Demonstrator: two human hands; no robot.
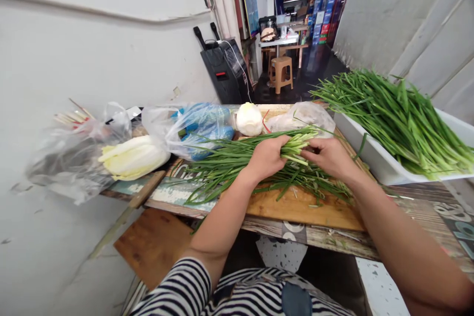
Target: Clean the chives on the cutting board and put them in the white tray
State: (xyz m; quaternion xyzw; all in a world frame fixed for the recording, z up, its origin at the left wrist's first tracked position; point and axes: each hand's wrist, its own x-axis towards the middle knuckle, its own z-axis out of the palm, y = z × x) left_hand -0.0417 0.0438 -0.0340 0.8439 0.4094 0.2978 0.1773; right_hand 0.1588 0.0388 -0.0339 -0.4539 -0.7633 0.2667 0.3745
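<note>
My left hand (267, 158) is closed around a bunch of green garlic chives (237, 153), its pale cut ends pointing right and its long leaves trailing left. At those ends, my right hand (328, 157) pinches with thumb and fingers close together; whatever is between the fingertips is too small to make out. Under both hands, loose chives and trimmed scraps (318, 182) lie on a wooden cutting board (296, 207). To the right, a white plastic tub (377, 158) is heaped with more chives (392, 118).
Left on the table are a napa cabbage (135, 158), plastic bags (203, 128) and a knife-like wooden handle (148, 188) over the edge. A round white vegetable (249, 119) sits behind the chives beside another bag (303, 117). Beyond stand a black speaker (225, 71) and a stool (281, 74).
</note>
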